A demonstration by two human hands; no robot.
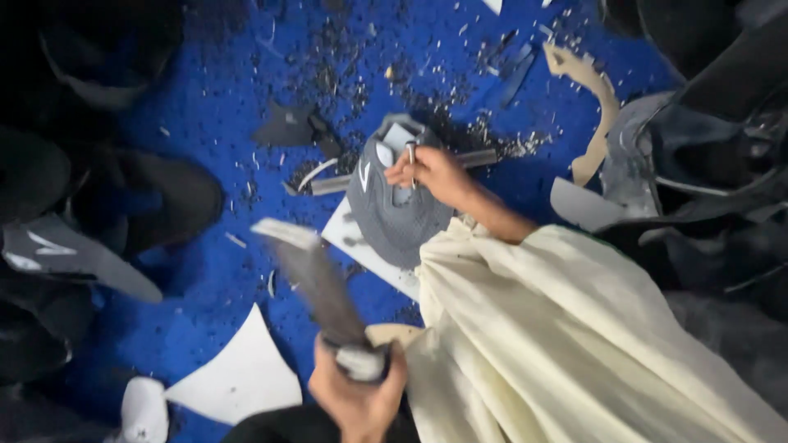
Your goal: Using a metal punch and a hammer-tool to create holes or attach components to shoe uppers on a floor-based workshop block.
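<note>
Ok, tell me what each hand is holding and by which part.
Left hand grips a blurred grey flat tool by its lower end. Right hand pinches a small metal punch upright against the grey mesh shoe upper.

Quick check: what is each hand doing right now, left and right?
Left hand: closed around the handle of a blurred hammer-like tool.
Right hand: pinching a small metal punch against the grey shoe upper.

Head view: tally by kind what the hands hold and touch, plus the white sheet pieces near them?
Hands: 2, left hand and right hand
Tools held: 2, blurred grey tool and small metal tool
Grey shoe upper: 1
White sheet pieces: 2, and
Total: 7
</note>
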